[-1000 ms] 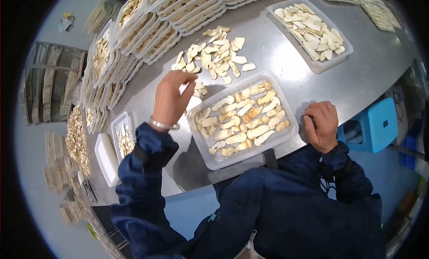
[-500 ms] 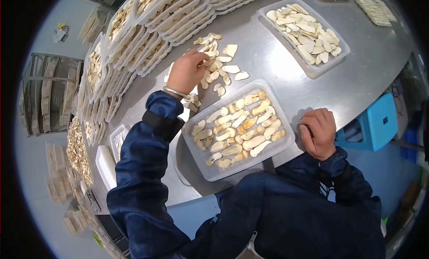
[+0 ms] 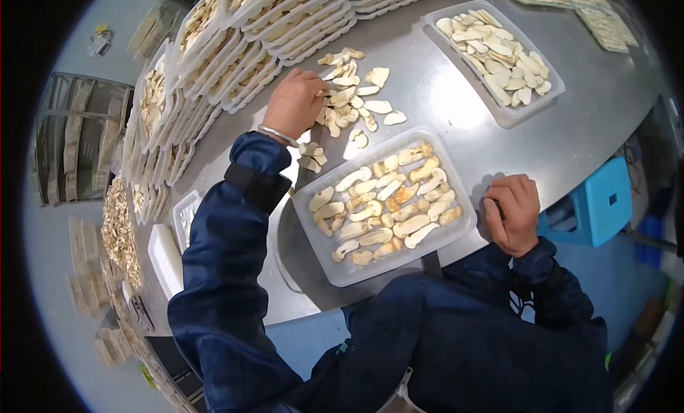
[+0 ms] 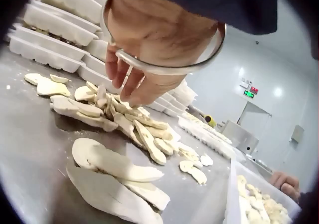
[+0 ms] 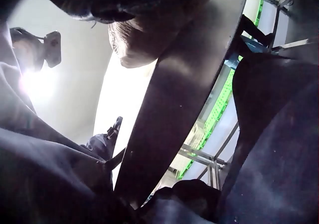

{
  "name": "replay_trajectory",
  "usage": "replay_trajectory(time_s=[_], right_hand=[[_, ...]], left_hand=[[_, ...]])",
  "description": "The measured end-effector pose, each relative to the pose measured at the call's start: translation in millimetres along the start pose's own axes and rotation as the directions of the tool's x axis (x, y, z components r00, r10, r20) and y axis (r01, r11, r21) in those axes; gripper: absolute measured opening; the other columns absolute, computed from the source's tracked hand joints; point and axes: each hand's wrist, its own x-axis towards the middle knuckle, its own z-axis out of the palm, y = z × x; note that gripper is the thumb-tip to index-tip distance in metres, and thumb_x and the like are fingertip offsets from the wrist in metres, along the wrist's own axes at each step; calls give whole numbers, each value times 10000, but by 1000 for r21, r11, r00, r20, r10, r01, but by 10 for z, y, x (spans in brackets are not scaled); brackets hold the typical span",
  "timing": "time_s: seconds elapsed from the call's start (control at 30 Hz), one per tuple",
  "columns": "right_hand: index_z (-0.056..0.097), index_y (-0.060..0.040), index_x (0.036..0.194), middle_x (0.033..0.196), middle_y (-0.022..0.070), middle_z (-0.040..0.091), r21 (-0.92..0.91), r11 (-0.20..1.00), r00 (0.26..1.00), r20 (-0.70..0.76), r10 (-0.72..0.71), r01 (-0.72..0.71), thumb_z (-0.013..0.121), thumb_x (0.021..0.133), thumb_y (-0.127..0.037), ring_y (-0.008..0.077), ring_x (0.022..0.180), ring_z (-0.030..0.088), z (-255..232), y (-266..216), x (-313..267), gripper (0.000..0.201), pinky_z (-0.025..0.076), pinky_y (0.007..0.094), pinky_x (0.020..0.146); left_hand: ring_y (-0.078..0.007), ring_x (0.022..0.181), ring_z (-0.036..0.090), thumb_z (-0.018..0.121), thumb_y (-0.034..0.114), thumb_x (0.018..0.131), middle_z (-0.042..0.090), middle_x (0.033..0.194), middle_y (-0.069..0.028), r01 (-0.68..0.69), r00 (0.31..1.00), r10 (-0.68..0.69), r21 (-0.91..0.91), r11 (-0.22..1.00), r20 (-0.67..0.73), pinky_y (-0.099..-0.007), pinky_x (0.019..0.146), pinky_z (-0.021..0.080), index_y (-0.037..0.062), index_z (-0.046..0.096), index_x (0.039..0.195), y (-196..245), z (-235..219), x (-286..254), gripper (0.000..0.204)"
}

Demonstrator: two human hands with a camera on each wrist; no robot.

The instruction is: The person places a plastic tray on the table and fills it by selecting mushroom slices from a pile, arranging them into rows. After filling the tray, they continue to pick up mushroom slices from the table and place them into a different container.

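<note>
My left hand [image 3: 296,101] reaches into a loose pile of pale mushroom slices [image 3: 347,112] on the metal table. In the left wrist view its bent fingers [image 4: 134,87] point down, tips right at the slices; the thumb is hidden, and I cannot tell whether they pinch one. Two large slices [image 4: 112,184] lie closer to that camera. In front of my body, a clear plastic tray [image 3: 333,276] holds mushroom slices laid in rows. Beside its right side, my right hand [image 3: 514,210] rests near the table edge, fingers loosely curled with nothing visible in them.
Tall stacks of filled trays [image 3: 246,64] line the back left. A tray heaped with slices [image 3: 499,57] stands at the back right. White trays [image 3: 166,260] and a heap of dried-looking pieces [image 3: 121,235] are at left. A blue stool [image 3: 605,206] stands right of the table.
My left hand moved forward from beside the tray's far left corner to the pile, then shifted slightly over it. The right hand has stayed in place.
</note>
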Motion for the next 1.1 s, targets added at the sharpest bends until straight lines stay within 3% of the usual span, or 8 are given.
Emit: replay_trajectory(time_s=[0.07, 0.2, 0.3, 0.4, 0.47, 0.67, 0.87, 1.1], right_hand=[[643, -37, 863, 910, 99, 635, -8, 1000, 1000, 1, 3, -3, 708, 765, -63, 304, 842, 585, 10, 3, -2, 120, 426, 407, 740], [641, -36, 869, 914, 109, 637, -2, 1000, 1000, 11, -4, 4, 700, 754, -40, 315, 840, 587, 4, 3, 8, 130, 423, 407, 737], [644, -36, 878, 928, 111, 645, -5, 1000, 1000, 13, -18, 18, 694, 769, -33, 313, 847, 591, 17, 16, -2, 120, 425, 398, 741], [645, -34, 882, 929, 109, 648, -24, 999, 999, 3, -37, 37, 691, 774, -28, 308, 851, 594, 37, 32, -12, 117, 428, 396, 742], [645, -30, 886, 927, 106, 649, -22, 998, 999, -4, -53, 53, 686, 780, -18, 301, 854, 595, 46, 32, -24, 114, 432, 392, 748], [646, -26, 891, 932, 112, 649, -34, 997, 997, 2, -72, 72, 682, 801, -20, 296, 858, 594, 48, 66, -32, 97, 438, 389, 760], [647, -24, 892, 940, 110, 650, -30, 998, 998, 14, -55, 55, 677, 815, -28, 295, 866, 591, 49, 76, -41, 82, 439, 393, 769], [644, -25, 879, 932, 113, 649, -23, 999, 999, 2, -48, 48, 687, 798, -27, 300, 852, 591, 38, 50, -25, 92, 438, 396, 756]], left_hand=[[-327, 1027, 603, 669, 77, 802, 679, 954, -87, 10, 998, -14, 59, 998, 68, -428, 862, 514, 61, 748, 952, -8, 57, 22, 170], [-341, 941, 636, 682, 111, 811, 681, 924, -111, 34, 999, -32, 78, 996, -35, -444, 818, 528, 57, 748, 958, -109, 164, -25, 170], [-295, 762, 695, 706, 173, 858, 734, 896, -138, 124, 984, -146, -199, 972, -100, -373, 719, 547, 47, 750, 1057, -81, -60, -127, 240], [-101, 743, 654, 741, 146, 876, 731, 857, -55, 338, 939, -337, -375, 863, 69, -271, 684, 522, -3, 727, 1063, 433, -546, -437, 239], [-65, 782, 634, 733, 88, 900, 720, 864, -16, 473, 876, -424, -578, 665, 229, -245, 711, 521, -18, 714, 1067, 746, -679, -798, 199], [-70, 757, 604, 716, 63, 917, 717, 866, -33, 697, 717, -510, -479, 534, 475, -252, 684, 489, 0, 707, 1040, 1378, -765, -1628, 138], [-210, 709, 630, 719, 69, 856, 693, 774, -89, 518, 855, -478, -380, 766, 201, -330, 675, 477, 34, 703, 961, 1540, -606, -1688, 112], [-251, 769, 605, 690, 58, 837, 692, 768, -64, 423, 904, -389, -233, 876, 179, -373, 744, 396, 57, 679, 895, 1646, -603, -1665, 59]])
